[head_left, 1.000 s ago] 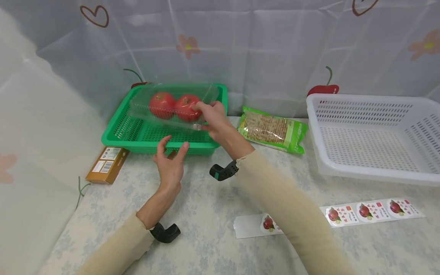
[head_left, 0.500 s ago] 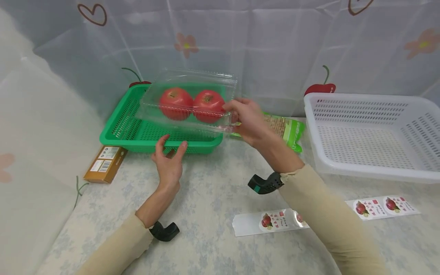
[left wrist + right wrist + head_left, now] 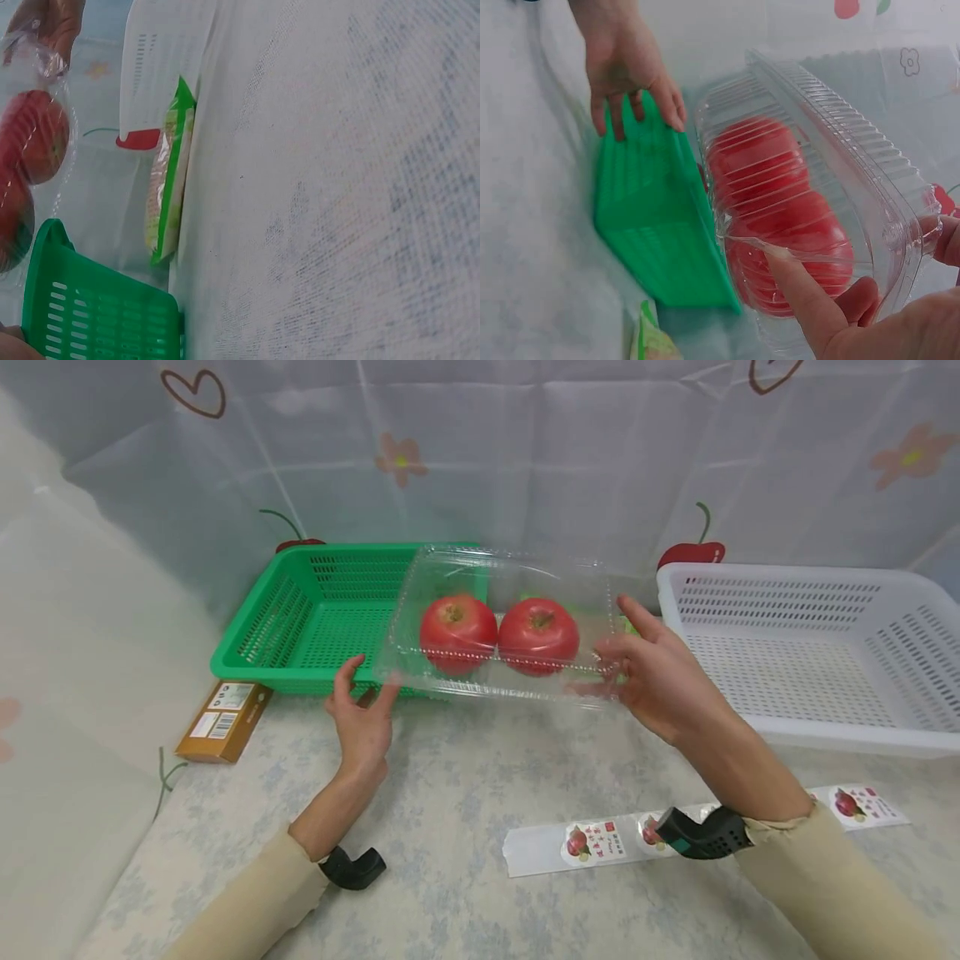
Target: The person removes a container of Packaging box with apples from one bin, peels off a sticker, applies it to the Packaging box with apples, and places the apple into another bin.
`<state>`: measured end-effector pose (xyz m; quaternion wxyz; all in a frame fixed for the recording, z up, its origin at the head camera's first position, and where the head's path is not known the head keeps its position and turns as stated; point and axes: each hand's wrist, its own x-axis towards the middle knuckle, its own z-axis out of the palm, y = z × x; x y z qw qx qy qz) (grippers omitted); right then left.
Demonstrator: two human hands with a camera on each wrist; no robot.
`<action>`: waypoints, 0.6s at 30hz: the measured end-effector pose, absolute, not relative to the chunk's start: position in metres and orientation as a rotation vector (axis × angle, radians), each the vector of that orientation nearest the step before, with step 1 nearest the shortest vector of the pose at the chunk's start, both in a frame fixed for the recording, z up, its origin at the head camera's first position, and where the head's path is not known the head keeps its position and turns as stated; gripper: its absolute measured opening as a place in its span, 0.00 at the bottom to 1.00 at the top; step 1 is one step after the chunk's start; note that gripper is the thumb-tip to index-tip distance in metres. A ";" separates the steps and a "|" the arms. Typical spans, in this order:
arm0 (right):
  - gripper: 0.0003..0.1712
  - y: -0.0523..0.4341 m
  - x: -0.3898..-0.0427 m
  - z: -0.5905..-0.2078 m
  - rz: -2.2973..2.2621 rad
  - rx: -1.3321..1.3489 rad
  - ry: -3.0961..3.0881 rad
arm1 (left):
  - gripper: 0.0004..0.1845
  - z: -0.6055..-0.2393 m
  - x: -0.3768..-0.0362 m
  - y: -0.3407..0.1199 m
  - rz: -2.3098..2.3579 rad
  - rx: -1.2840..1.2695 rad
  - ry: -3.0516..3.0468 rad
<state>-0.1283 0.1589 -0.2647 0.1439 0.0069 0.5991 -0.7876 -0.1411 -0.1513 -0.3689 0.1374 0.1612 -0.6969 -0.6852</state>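
At the centre of the head view, our right hand (image 3: 660, 681) holds a clear clamshell box (image 3: 502, 627) up off the table, thumb on top of its right end and fingers curled beneath, so the box stays level and the two red tomatoes (image 3: 498, 633) inside sit side by side instead of rolling. The right wrist view shows the same grip close up: a fingertip pressed against the ribbed plastic at the box's near corner, the lid closed over the fruit.

Our left hand (image 3: 362, 718) waits at centre left, fingers spread and relaxed, holding nothing. Its fingertips are at the box's left edge and just before the front rim of the green basket (image 3: 315, 610); whether they touch the plastic we cannot tell.

The box hangs in the air between the two baskets, its left corner over the green one, which stands in the upper left of the frame. The white basket (image 3: 810, 652) fills the right side, well apart from the left hand. A green packet of noodles (image 3: 169, 187) lies against the backdrop behind the box, mostly hidden by it in the head view. A small brown carton (image 3: 221, 722) rests at the left, beside the green basket. Along the lower right runs a strip of fruit stickers (image 3: 600, 843) on the patterned tablecloth (image 3: 465, 793), partly crossed by our right wrist.
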 end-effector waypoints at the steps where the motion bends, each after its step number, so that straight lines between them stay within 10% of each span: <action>1: 0.45 0.164 -0.125 -0.268 -2.269 0.002 1.738 | 0.31 -0.369 -0.141 -0.151 -1.979 0.465 -2.017; 18: 0.42 0.246 -0.076 -0.326 -2.244 -0.111 1.694 | 0.33 -0.368 -0.137 -0.152 -1.989 0.403 -2.038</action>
